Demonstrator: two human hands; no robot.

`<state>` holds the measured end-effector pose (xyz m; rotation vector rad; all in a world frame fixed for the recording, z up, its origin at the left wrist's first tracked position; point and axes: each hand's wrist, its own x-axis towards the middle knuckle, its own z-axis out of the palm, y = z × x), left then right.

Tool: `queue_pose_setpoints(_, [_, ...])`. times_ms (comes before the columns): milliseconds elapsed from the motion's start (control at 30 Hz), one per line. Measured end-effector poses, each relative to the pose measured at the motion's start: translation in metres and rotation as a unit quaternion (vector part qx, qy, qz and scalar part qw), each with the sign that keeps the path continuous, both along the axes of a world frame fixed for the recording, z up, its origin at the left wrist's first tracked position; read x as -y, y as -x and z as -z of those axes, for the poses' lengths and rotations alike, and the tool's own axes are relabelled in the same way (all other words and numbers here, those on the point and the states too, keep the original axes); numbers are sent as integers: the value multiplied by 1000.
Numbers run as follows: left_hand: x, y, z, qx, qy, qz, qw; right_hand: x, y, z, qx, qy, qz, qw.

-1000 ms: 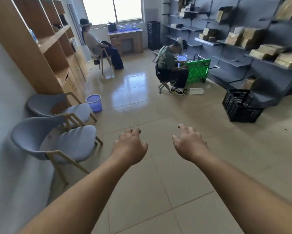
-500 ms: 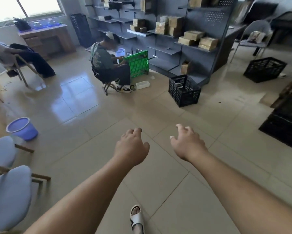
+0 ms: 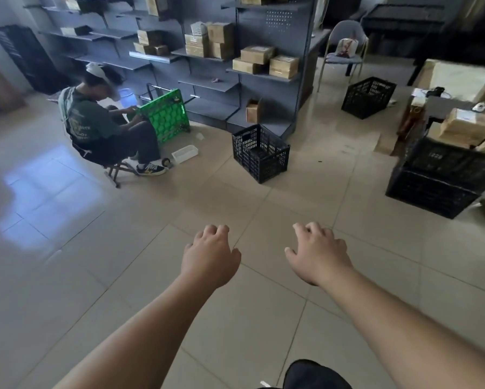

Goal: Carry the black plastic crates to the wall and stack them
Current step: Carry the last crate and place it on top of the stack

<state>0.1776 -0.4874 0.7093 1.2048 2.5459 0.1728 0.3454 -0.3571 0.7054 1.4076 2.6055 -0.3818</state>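
Head view. Both arms reached forward over the tiled floor [image 3: 101,276], bare to the elbow. Left hand [image 3: 210,256] palm down, fingers loosely curled, holding nothing. Right hand [image 3: 318,252] the same: loose, empty, touching nothing. Hands side by side, apart.

Crate [image 3: 261,153]: black, slotted, upright on the floor ahead of the hands, well apart from them, just beside the foot of the shelving [image 3: 207,85]. Far crate [image 3: 368,97]: beyond the shelving's end, on the floor near a grey chair [image 3: 345,49]. Right crates [image 3: 437,181]: at the right edge, seemingly one on top of another, cartons [image 3: 465,126] just behind. Tall black stack [image 3: 25,57] against the far left wall; blurred, make-up unclear.

Shelving carried brown boxes [image 3: 256,54] on several levels, and one small box [image 3: 254,110] low down.

Seated person [image 3: 95,127] left of the crate, back to the camera, hands at a green panel [image 3: 167,115]. White tray [image 3: 184,153] on the floor by their feet.

Dark trouser knee [image 3: 317,374] at the bottom edge.
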Motion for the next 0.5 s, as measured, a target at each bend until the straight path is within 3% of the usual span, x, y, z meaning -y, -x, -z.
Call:
queue_pose_setpoints(167, [-66,50,12,-4,21,27,999,-62,45,11,5,4,14,1000])
queue_pose_setpoints(500, [-238,140,12,-3,17,-10,1000,-241,144,16,0,13,-4,1000])
